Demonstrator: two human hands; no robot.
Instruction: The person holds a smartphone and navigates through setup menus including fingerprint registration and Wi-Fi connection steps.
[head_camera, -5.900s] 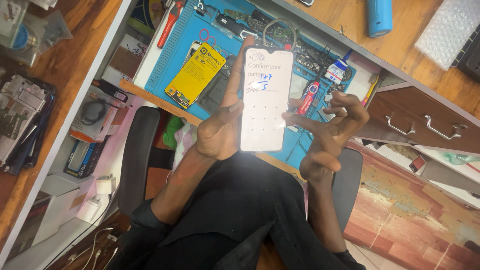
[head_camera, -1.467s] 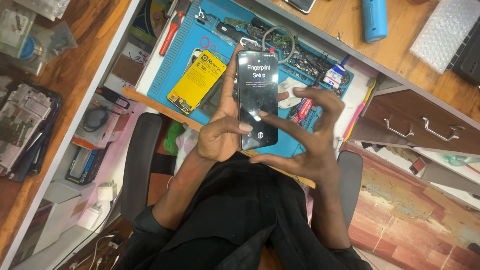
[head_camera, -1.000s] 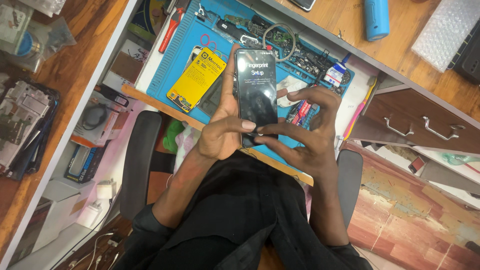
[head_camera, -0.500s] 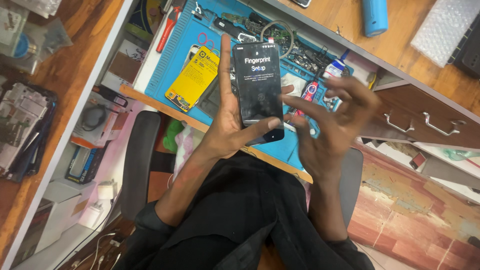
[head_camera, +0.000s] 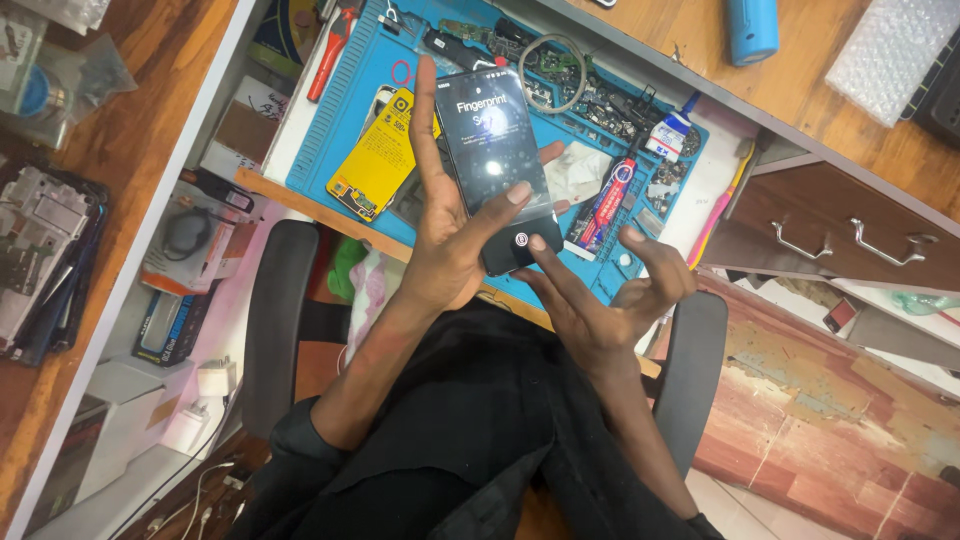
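Down at the near edge there's the person's dark clothing, seated in a chair (head_camera: 275, 330) with black armrests either side, and both forearms rise from there toward the work. The left hand (head_camera: 445, 240) has the smartphone (head_camera: 497, 165) cradled upright, its fingers wrapped round the left edge with the index laid long up the side and the thumb crossing onto the lower half of the dark screen, a firm hold. The right hand (head_camera: 610, 300) holds nothing; its fingers are spread and loosely curled, and the index fingertip sits right on the small round mark near the bottom of the screen. The phone hangs in the air above the front edge of the worktop (head_camera: 290, 130), screen lit with white lettering on black. Just beyond it lies the blue repair mat (head_camera: 360, 90), and on that, left of the phone, a yellow phone back panel (head_camera: 380, 155). To the right of the phone, a small red-and-white glue tube (head_camera: 607, 200) and a crumpled white wipe (head_camera: 580, 172). Farther back on the mat, a coiled ring of wire (head_camera: 555, 62) among small parts, and a red-handled tool (head_camera: 330, 45) at the far left. Beyond the mat, on the wooden surface, a blue cylinder (head_camera: 752, 28) and a sheet of bubble wrap (head_camera: 885, 55).
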